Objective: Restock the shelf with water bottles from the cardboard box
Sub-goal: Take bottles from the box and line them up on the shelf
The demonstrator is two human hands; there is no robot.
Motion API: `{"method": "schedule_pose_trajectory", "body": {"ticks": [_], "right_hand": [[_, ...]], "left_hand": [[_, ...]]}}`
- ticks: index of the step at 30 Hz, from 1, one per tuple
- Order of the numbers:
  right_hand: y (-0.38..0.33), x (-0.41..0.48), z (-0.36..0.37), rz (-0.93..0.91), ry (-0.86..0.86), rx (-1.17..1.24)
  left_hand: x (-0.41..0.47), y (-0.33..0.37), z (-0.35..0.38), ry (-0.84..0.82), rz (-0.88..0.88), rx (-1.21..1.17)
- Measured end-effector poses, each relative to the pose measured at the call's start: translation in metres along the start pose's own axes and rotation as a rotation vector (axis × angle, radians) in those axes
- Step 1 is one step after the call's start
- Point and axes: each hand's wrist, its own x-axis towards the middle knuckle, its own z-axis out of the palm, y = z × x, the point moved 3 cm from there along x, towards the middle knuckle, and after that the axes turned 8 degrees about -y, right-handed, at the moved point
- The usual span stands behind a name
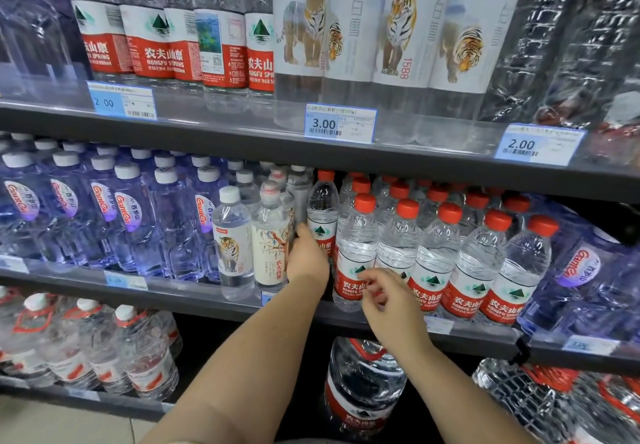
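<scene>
On the middle shelf (214,301) stands a row of red-capped, red-labelled water bottles. My left hand (306,256) reaches into the gap at the row's left end and wraps around one red-capped bottle (322,208) standing a little further back. My right hand (384,296) hovers in front of the front-row red-labelled bottles (356,246), fingers loosely curled and apart, holding nothing. The cardboard box is not in view.
Two white-labelled bottles (235,243) stand just left of my left hand, then blue-tinted bottles (131,215). The upper shelf edge (242,142) with price tags overhangs closely above the caps. Large jugs (363,384) fill the bottom shelf below my arms.
</scene>
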Motion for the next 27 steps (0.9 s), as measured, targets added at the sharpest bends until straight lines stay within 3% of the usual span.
{"method": "schedule_pose_trajectory", "body": {"ticks": [8,13,19,23,27], "right_hand": [[0.011,0.001,0.006,-0.015,-0.044,-0.085],[0.011,0.001,0.005,-0.042,-0.038,-0.102],[0.007,-0.008,0.007,-0.054,-0.061,-0.145],[0.009,-0.019,0.018,-0.073,-0.084,-0.275],[0.006,-0.021,0.027,-0.172,-0.05,-0.401]], "left_hand": [[0.018,0.0,0.006,0.028,-0.018,-0.013],[0.007,-0.004,0.004,-0.05,0.098,-0.041],[-0.019,-0.009,0.001,-0.278,0.362,0.436],[-0.018,-0.009,0.002,-0.254,0.497,0.719],[-0.01,-0.012,0.008,-0.261,0.49,0.8]]}}
